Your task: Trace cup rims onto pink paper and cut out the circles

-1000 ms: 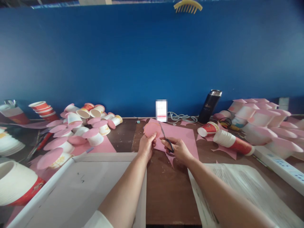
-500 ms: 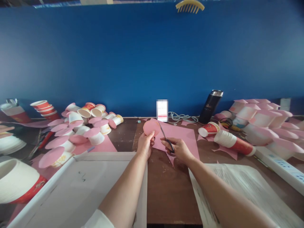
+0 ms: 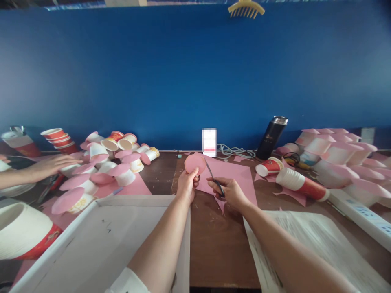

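— Holding anything in your left hand?

— Yes: my left hand [image 3: 187,185] is closed on a pink paper disc [image 3: 194,163], pinched by its lower edge between thumb and fingers so it stands up above the brown table [image 3: 214,240]. My right hand [image 3: 231,192] is wrapped around the black handles of the scissors [image 3: 214,179], blades pointing up toward the disc, their tips just beside its right edge (whether they touch it I cannot tell).

— What lies under them?

— A pink paper sheet [image 3: 236,173] lies flat on the table behind both hands, with pointed offcuts at its near edge. Left of my forearm is a white tray [image 3: 100,240]; right of it, a printed paper [image 3: 311,240].

— And around that?

— A heap of paper cups [image 3: 106,162] topped with pink discs lies far left, where another person's hand [image 3: 51,165] reaches in. A black flask [image 3: 271,136] stands against the blue wall [image 3: 183,73], and a lying cup stack [image 3: 301,184] is to the right.
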{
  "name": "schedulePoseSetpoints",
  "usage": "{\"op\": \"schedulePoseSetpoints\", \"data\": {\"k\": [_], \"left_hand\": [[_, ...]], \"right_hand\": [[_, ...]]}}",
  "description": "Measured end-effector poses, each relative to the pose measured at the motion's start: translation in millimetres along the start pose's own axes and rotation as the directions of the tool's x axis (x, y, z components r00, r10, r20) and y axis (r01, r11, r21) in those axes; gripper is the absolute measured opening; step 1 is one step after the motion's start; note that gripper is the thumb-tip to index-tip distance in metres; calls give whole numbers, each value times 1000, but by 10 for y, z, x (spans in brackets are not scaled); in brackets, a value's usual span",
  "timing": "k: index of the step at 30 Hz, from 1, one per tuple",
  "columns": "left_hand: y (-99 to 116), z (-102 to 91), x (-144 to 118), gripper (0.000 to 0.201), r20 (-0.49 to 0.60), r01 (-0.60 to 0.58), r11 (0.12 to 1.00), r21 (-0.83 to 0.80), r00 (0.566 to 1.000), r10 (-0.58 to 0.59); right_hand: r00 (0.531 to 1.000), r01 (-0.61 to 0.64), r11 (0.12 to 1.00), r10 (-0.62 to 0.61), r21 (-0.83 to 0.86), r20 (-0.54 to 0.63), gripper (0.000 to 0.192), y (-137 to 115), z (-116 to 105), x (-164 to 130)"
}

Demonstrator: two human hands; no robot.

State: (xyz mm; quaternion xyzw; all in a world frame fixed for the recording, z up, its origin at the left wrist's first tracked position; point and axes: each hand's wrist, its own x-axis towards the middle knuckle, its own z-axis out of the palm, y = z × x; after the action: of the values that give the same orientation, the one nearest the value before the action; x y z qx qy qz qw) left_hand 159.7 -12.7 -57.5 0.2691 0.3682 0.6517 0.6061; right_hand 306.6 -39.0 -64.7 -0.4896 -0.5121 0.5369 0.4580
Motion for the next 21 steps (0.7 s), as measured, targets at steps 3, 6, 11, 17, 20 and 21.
{"op": "schedulePoseSetpoints", "data": {"k": [3,6,11,17,20,21], "left_hand": [[-2,2,-1,39,0,2,1000,-14,1000,-2],[-1,13,-9,41,2,16,1000,-21,1000,-16],[-5,10,1,44,-19,36,999,16,999,-35],[-34,-43,39,42,2,10,990,138,1000,-10],[-29,-40,37,41,16,27,984,176,999,-30],[-25,-36,35,42,4,41,983,179,999,-42]], "right_hand": [[1000,7,1000,-7,-4,-1,61,7,9,4],[999,38,999,-38,-20,2,59,21,14,12],[997,69,995,-67,-77,31,58,48,4,18],[998,63,996,-62,-57,29,57,44,-6,6],[999,48,998,-47,-39,21,59,28,-14,1],[999,47,998,-46,-39,20,59,24,-18,1]]}}
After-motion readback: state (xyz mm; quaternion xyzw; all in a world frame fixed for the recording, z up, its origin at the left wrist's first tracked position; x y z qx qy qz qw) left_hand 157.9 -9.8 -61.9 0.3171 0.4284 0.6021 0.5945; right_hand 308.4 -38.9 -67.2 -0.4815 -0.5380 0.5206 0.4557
